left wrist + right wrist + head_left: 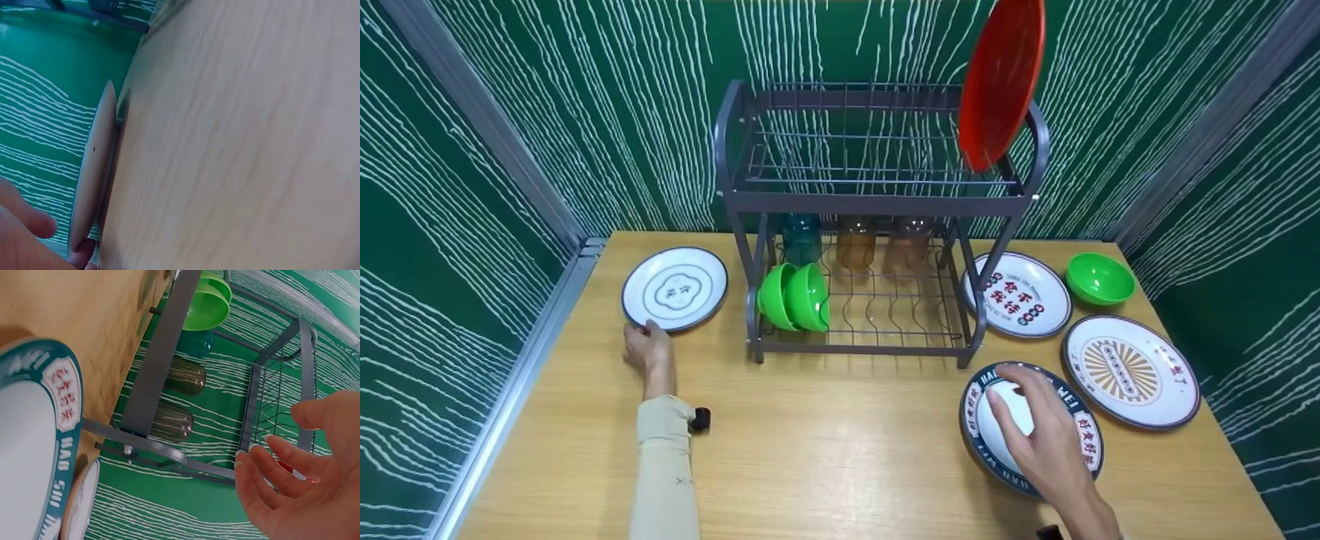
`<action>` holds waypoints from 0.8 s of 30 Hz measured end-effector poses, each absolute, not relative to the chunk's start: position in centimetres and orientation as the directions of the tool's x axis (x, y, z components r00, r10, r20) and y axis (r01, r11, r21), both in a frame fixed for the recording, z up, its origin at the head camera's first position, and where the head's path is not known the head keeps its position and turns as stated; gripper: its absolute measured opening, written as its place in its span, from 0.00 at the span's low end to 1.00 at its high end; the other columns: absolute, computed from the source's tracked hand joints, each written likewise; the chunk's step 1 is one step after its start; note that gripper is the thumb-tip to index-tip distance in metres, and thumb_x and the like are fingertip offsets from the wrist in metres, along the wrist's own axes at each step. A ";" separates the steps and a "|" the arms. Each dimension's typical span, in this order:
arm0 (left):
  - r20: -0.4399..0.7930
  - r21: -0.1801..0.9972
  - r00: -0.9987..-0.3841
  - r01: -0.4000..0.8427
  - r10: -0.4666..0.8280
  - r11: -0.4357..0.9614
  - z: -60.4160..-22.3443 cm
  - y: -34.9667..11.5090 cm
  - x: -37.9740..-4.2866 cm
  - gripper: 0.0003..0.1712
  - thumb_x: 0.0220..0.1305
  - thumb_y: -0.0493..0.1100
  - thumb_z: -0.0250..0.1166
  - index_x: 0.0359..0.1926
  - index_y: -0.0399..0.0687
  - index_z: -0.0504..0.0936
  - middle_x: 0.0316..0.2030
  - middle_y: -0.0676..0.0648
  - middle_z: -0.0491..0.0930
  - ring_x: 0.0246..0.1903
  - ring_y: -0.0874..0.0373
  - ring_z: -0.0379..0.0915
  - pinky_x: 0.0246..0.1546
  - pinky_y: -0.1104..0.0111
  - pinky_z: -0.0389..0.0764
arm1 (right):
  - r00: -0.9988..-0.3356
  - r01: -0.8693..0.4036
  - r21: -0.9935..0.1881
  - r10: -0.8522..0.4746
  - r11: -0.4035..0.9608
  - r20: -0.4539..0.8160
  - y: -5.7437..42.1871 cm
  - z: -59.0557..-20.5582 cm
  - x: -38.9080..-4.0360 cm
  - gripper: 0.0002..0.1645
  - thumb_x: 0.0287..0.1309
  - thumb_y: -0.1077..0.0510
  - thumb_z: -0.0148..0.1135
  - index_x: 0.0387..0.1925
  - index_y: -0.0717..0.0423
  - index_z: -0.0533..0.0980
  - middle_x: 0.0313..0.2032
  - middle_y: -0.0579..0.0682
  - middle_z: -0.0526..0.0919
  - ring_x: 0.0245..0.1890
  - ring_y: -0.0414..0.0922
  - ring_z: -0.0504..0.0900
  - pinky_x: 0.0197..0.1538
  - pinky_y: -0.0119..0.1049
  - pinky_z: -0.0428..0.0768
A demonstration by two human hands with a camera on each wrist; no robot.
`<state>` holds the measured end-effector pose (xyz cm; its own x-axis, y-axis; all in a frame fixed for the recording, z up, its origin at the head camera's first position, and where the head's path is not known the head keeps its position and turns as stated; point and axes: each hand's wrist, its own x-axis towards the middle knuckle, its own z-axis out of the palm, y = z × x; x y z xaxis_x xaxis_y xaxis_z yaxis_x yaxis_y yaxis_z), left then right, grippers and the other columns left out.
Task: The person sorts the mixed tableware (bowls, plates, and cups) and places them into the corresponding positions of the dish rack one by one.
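My left hand (650, 349) is at the front rim of a white plate (690, 261) with a grey emblem, on the table's left. The left wrist view has fingertips (84, 253) curled under the plate's rim, the thumb on its upper side. Over a plate with a dark teal lettered border (971, 439), front right, hovers my right hand (1046, 431), its fingers loosely bent and nothing between them. That hand stands apart from the teal-bordered plate in the right wrist view and hides part of it in the head view.
A two-tier dark rack (862, 348) stands at the back middle. It holds a red plate (1005, 82) on top, with green bowls (808, 296) and several tinted glasses (856, 244) below. Two patterned plates (1027, 296) and a green bowl (1101, 277) lie to its right.
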<state>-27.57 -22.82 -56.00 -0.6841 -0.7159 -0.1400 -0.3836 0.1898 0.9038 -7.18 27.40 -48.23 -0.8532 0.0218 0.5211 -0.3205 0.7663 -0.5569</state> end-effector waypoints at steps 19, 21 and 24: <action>-0.032 0.996 -0.583 -0.090 -0.812 0.026 -56.2 -21.6 -29.4 0.24 0.74 0.37 0.40 0.68 0.39 0.55 0.66 0.39 0.62 0.66 0.54 0.56 0.65 0.74 0.57 | -0.891 -0.314 -0.603 -0.008 0.734 0.455 25.4 -50.7 -6.9 0.20 0.61 0.54 0.61 0.54 0.51 0.73 0.52 0.46 0.75 0.53 0.41 0.73 0.54 0.28 0.73; -0.025 0.999 -0.588 -0.035 -0.808 -0.005 -56.1 -21.4 -29.5 0.23 0.74 0.37 0.38 0.68 0.40 0.55 0.66 0.40 0.61 0.66 0.55 0.57 0.63 0.77 0.58 | -0.891 -0.316 -0.606 -0.010 0.730 0.453 25.3 -50.9 -7.0 0.21 0.61 0.54 0.62 0.55 0.51 0.73 0.52 0.45 0.75 0.53 0.40 0.73 0.53 0.29 0.74; -0.037 0.999 -0.586 -0.028 -0.809 -0.025 -56.0 -21.3 -29.5 0.23 0.75 0.40 0.36 0.68 0.41 0.55 0.66 0.40 0.62 0.65 0.55 0.58 0.62 0.78 0.59 | -0.896 -0.321 -0.616 -0.019 0.720 0.444 25.2 -51.2 -7.1 0.22 0.62 0.54 0.61 0.56 0.50 0.72 0.53 0.46 0.75 0.53 0.41 0.73 0.53 0.31 0.74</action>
